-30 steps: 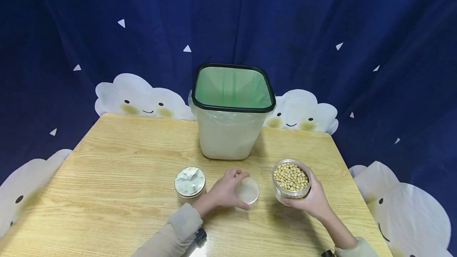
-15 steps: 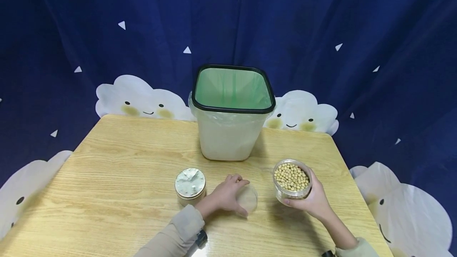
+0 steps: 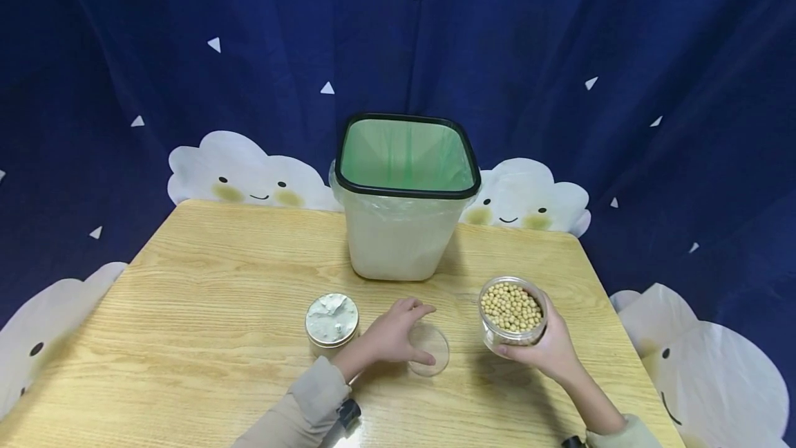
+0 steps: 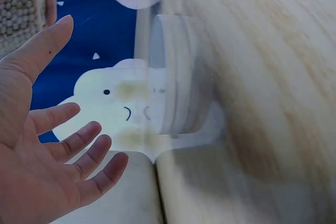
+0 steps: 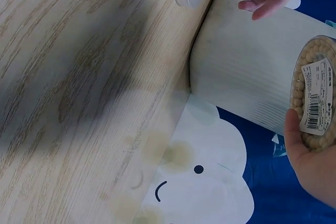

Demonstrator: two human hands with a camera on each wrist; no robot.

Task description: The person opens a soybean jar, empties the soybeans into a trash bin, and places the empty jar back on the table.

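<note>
On the light wooden table (image 3: 205, 310), the left hand (image 3: 392, 334) hovers spread open beside a clear round plastic lid (image 3: 429, 350), while the right hand (image 3: 550, 351) grips an open clear plastic jar of soybeans (image 3: 512, 313).

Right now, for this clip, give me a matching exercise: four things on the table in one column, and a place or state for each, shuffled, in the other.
Things:
1. jar of beans
2. clear lid
3. bin
4. foil-topped jar

Places or states:
A. flat on the table, under the left hand's spread fingers
B. at the far edge, lined with a green bag
C. open, gripped by the right hand
D. alone, left of the left hand, touched by neither hand

Pairs: 1-C, 2-A, 3-B, 4-D
</note>
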